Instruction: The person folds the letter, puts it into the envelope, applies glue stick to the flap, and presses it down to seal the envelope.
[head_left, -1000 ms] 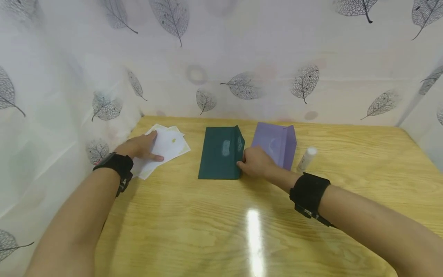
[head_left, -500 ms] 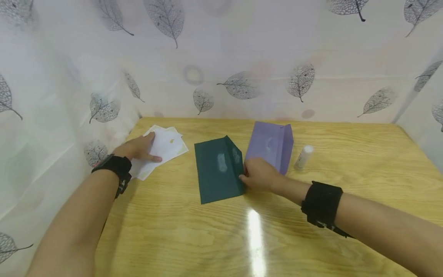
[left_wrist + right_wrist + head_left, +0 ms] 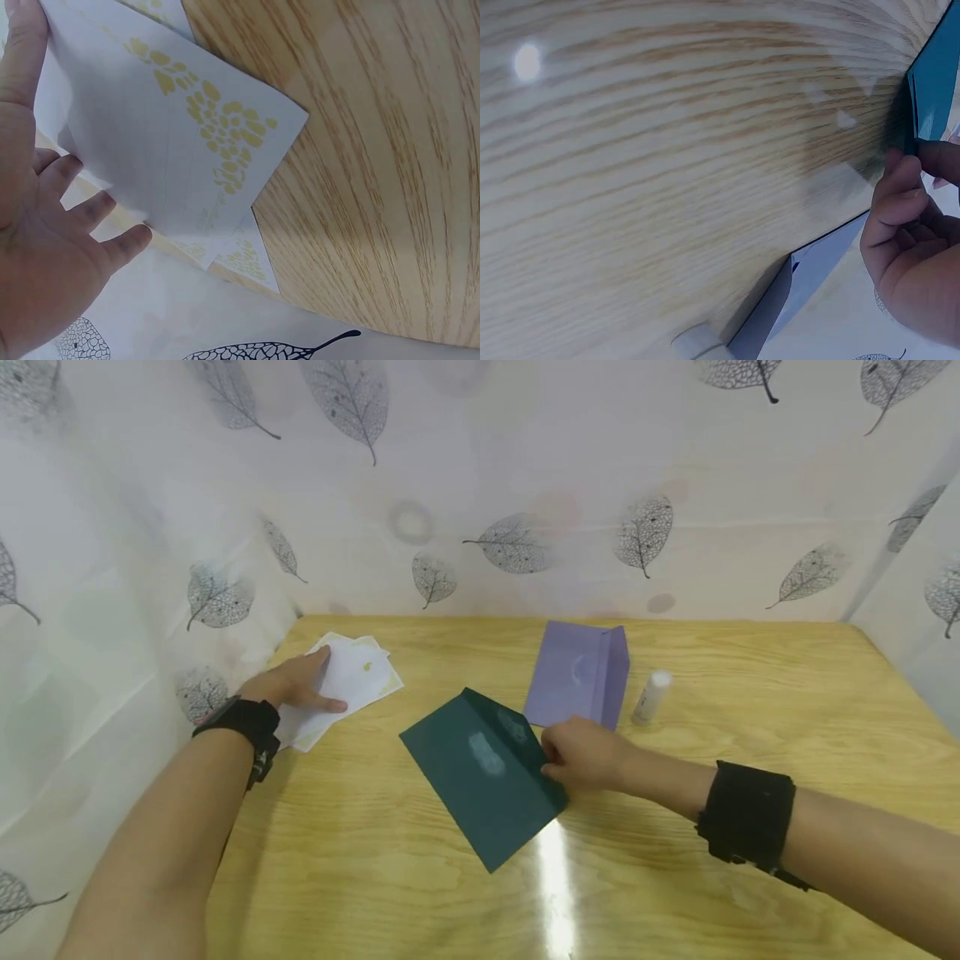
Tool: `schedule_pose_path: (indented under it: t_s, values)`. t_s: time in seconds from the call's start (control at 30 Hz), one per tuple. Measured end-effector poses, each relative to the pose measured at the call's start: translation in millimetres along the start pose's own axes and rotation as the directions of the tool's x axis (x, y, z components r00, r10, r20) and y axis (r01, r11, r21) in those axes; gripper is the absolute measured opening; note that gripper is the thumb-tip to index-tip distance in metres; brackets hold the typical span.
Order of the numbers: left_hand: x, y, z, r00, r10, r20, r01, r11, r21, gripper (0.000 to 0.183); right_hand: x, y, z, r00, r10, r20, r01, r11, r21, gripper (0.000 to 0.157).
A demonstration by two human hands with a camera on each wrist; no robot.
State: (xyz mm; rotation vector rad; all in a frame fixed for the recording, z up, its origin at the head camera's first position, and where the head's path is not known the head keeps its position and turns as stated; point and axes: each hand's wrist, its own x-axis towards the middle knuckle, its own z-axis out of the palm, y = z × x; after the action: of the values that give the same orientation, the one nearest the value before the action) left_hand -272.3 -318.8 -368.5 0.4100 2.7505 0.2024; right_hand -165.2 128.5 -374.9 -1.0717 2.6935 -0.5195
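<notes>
My right hand (image 3: 585,756) pinches the flap edge of a dark green envelope (image 3: 465,785), thumb on one side and curled fingers on the other. The envelope is turned at a slant over the table, with pale smudges on its body and flap. In the right wrist view its teal edge (image 3: 934,82) shows between thumb and fingers. My left hand (image 3: 296,681) lies at the left on several white sheets of paper (image 3: 360,672), fingers spread. Yellow patterned corners of a sheet (image 3: 172,135) show in the left wrist view, the fingertips along its edge.
A purple envelope (image 3: 570,677) with its flap raised lies at the back, just beyond my right hand. Right of it stands a white capped tube (image 3: 652,697). Leaf-printed cloth (image 3: 480,468) hangs behind and left of the wooden table (image 3: 360,860).
My right hand has drawn the green envelope toward me and turned it, away from the purple envelope. The left hand has stayed on the white sheets.
</notes>
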Motion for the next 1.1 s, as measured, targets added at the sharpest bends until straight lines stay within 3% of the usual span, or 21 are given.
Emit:
schedule_pose_path:
  t_s: [0.17, 0.33, 0.53, 0.7, 0.9, 1.1]
  values:
    - [4.9, -3.3, 1.1, 1.000, -0.004, 0.005, 0.003, 1.000, 0.020, 0.124, -13.2, 1.4, -7.0, 0.999, -0.024, 0.036, 0.025, 1.000, -0.011, 0.023]
    - [6.4, 1.4, -2.9, 0.999, -0.018, 0.027, 0.019, 1.000, -0.022, 0.124, -24.8, 3.8, -10.9, 0.998, -0.065, 0.025, 0.067, 0.996, -0.065, 0.023]
    - [13.1, -2.0, -2.9, 1.000, -0.019, 0.013, 0.019, 0.999, -0.029, 0.127, -37.5, 9.6, -14.4, 0.998, -0.030, 0.047, 0.036, 0.991, -0.132, 0.023]
    - [15.7, -6.8, -4.1, 0.997, -0.066, -0.031, 0.066, 0.997, 0.025, 0.132, -42.1, 17.9, -16.1, 1.000, -0.030, -0.008, 0.028, 0.976, -0.214, 0.019]
    - [16.9, -11.4, -2.5, 0.990, -0.111, -0.087, 0.112, 0.994, 0.007, 0.133, -44.8, 24.1, -19.2, 0.999, 0.008, -0.051, -0.020, 0.971, -0.238, 0.020]
    - [14.6, -18.3, -3.8, 0.964, -0.147, -0.221, 0.148, 0.989, -0.014, 0.116, -43.6, 27.1, -20.9, 0.997, 0.071, -0.044, -0.079, 0.974, -0.211, 0.020]
